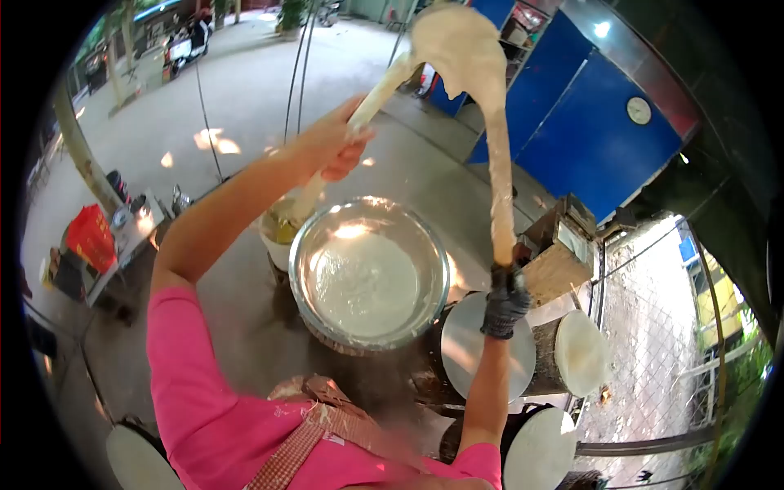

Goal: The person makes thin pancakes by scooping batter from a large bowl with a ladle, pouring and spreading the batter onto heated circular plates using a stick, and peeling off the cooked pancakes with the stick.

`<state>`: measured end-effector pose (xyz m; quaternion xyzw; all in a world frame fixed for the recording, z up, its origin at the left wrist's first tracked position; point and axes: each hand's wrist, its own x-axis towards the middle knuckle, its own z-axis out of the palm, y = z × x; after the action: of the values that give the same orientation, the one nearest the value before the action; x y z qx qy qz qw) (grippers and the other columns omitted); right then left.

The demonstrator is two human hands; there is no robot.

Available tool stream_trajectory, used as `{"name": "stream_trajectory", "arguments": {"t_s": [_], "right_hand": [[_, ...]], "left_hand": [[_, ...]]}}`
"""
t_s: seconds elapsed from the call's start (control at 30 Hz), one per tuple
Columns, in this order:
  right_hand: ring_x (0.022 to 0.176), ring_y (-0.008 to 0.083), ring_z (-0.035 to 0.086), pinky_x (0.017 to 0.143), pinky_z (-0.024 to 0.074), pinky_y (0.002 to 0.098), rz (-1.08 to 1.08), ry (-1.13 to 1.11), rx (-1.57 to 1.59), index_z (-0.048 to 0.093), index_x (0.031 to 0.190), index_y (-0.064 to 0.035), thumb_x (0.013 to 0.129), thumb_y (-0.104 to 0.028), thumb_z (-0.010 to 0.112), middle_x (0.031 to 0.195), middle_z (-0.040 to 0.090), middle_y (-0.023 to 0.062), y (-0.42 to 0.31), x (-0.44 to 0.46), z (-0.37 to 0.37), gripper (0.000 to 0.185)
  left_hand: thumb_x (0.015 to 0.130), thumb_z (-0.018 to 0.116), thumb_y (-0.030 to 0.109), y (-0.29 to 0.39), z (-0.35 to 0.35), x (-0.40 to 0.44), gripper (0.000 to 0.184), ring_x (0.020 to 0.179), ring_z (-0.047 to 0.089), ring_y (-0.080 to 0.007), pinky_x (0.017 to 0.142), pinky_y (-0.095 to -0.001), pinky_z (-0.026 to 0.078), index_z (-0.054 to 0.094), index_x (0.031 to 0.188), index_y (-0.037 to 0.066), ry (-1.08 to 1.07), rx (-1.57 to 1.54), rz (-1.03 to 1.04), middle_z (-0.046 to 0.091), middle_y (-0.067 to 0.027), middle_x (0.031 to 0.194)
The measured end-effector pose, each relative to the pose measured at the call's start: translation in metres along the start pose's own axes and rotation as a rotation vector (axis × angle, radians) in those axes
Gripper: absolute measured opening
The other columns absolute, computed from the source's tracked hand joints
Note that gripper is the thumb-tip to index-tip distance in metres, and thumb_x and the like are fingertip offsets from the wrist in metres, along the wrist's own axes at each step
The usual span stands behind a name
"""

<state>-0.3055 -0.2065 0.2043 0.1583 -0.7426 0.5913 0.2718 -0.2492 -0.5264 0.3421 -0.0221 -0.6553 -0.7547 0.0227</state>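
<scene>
My bare left hand is wrapped round a pale wooden stick, raised at the upper middle. In a dark knitted glove, my right hand grips the lower end of a second stick, which is coated with sticky dough. A thick beige mass of dough hangs over the upper ends of both sticks and sags between them. Below stands a shiny metal basin with a smooth, whitish batter-like mass in it. Neither hand touches the basin.
Several drums with round pale lids stand at right, including one lid beside the basin and another lower down. A wooden box sits behind my right hand. At left is a table with a red bag. Blue panels stand behind.
</scene>
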Motion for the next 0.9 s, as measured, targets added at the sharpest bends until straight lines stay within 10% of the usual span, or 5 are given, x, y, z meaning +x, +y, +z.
{"name": "stream_trajectory", "arguments": {"t_s": [0.2, 0.3, 0.53, 0.7, 0.9], "right_hand": [[0.062, 0.0165, 0.051, 0.06, 0.0428, 0.031, 0.045, -0.249, -0.151, 0.058, 0.091, -0.0009, 0.076, -0.016, 0.056, 0.071, 0.058, 0.0091, 0.151, -0.177, 0.01, 0.021], [0.069, 0.0185, 0.054, 0.066, 0.0459, 0.0314, 0.757, -0.313, 0.157, 0.058, 0.088, -0.0002, 0.077, -0.016, 0.051, 0.079, 0.058, 0.0104, 0.139, -0.23, -0.02, 0.02], [0.064, 0.0198, 0.055, 0.059, 0.0458, 0.0309, 0.812, -0.185, 0.117, 0.058, 0.093, -0.0017, 0.078, -0.025, 0.053, 0.073, 0.059, 0.011, 0.098, -0.257, -0.055, 0.028], [0.069, 0.0271, 0.056, 0.061, 0.0453, 0.037, 0.656, -0.405, -0.729, 0.057, 0.093, -0.0045, 0.079, -0.034, 0.047, 0.074, 0.058, 0.0164, 0.149, -0.367, -0.117, 0.034], [0.071, 0.0281, 0.057, 0.062, 0.0443, 0.0385, 0.67, 0.056, -0.727, 0.06, 0.079, -0.0083, 0.073, -0.035, 0.051, 0.073, 0.06, 0.012, 0.09, -0.482, -0.24, 0.029]], "left_hand": [[0.085, 0.043, 0.016, -0.137, -0.037, -0.03, 0.009, 0.035, 0.023, -0.0041, 0.029, -0.0179, 0.015, 0.044, 0.092, 0.01, -0.05, -0.224, -0.618, 0.029, 0.004, 0.051], [0.081, 0.043, 0.009, -0.186, -0.056, -0.02, 0.025, 0.035, 0.025, -0.0039, 0.027, -0.0166, 0.021, 0.032, 0.059, 0.01, 0.085, -1.078, -1.215, 0.029, 0.0037, 0.05], [0.087, 0.039, 0.027, -0.182, 0.018, -0.03, 0.03, 0.034, 0.021, -0.0049, 0.028, -0.0194, 0.017, 0.035, 0.061, 0.014, -0.296, -0.349, -0.767, 0.023, 0.0049, 0.048], [0.085, 0.038, 0.025, -0.266, 0.065, -0.008, 0.027, 0.037, 0.031, -0.0067, 0.032, -0.0211, 0.028, 0.037, 0.06, 0.013, -0.295, -1.314, -1.598, 0.027, 0.006, 0.046], [0.085, 0.035, 0.016, -0.311, 0.186, -0.042, 0.019, 0.038, 0.033, -0.0114, 0.037, -0.0224, 0.034, 0.039, 0.073, 0.002, -0.387, -1.42, -1.548, 0.034, -0.0008, 0.05]]}}
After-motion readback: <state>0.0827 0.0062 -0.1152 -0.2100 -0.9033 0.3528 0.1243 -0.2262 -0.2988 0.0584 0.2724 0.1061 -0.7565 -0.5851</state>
